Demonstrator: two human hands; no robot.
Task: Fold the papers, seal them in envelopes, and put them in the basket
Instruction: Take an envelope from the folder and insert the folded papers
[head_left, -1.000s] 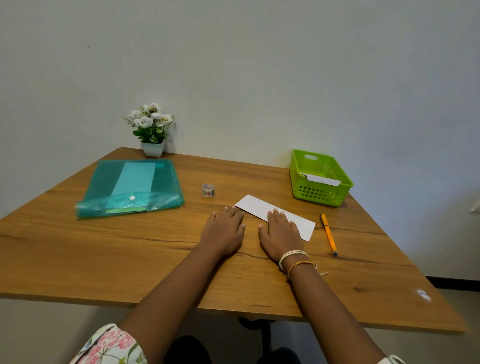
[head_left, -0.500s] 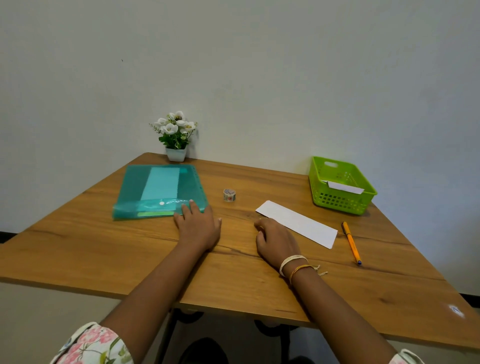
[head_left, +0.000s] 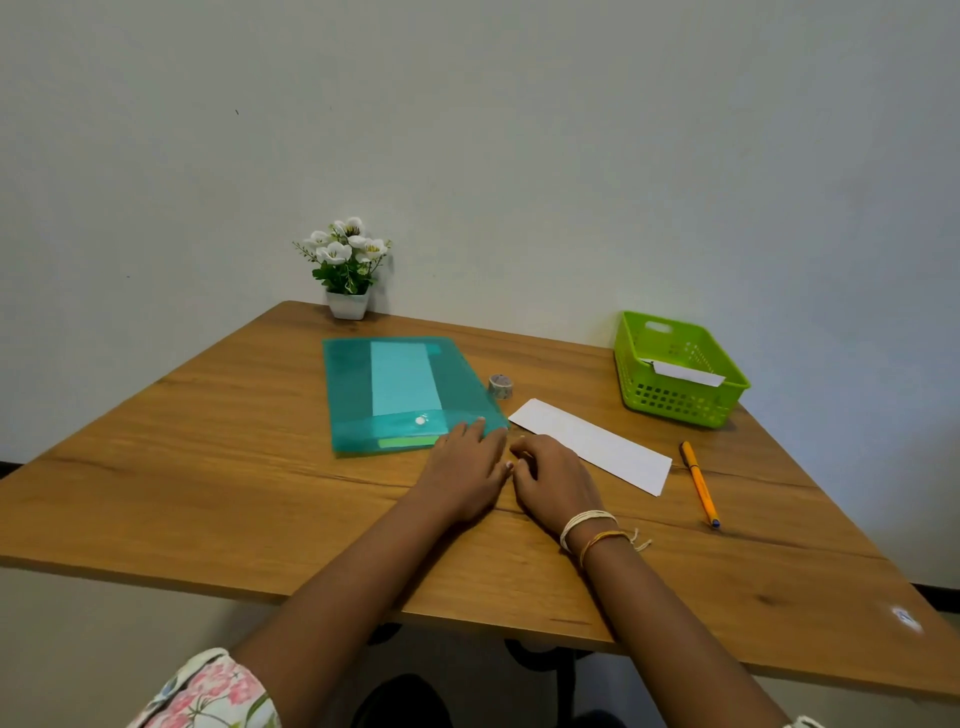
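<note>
A teal plastic folder with a lighter sheet inside lies on the wooden table. My left hand lies flat, fingertips resting on the folder's near right corner. My right hand sits just beside it on the table with fingers loosely curled, holding nothing. A white envelope lies flat to the right of my right hand. The green basket at the far right holds one white envelope.
A small roll of tape stands between the folder and the white envelope. An orange pen lies right of the envelope. A potted white flower stands at the back edge by the wall.
My left hand went left to the folder, which has turned and slid nearer the middle. My right hand came off the envelope and curled. The camera view shifted left.
</note>
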